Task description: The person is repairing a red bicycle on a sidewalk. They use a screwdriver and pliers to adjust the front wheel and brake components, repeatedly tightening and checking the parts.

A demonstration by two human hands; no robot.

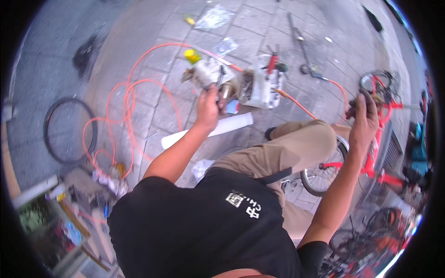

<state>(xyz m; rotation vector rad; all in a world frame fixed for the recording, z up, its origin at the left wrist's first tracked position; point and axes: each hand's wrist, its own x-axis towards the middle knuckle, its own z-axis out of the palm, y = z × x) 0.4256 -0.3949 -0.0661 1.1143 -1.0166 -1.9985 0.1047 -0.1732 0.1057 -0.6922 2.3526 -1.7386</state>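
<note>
My left hand (208, 110) is closed, its thumb up, around a slim dark tool (221, 76) whose kind is too blurred to tell. Just beyond it are a white box (211, 73) and a can with a yellow cap (192, 56). Out to the right, my right hand (364, 116) is raised with bent fingers drawn together and dark fingertips. Whatever they pinch, if anything, is hidden. Behind that hand a red bicycle (371, 160) lies or leans, with one wheel (311, 181) showing beside my knee.
An orange hose (109, 121) loops over the paving on the left, near a loose black tyre (69, 98). Ahead stands a pale tool bin (264, 95) with red-handled pliers (271, 64). A white tube (232, 124) lies below it. More bicycles (371, 231) crowd the lower right.
</note>
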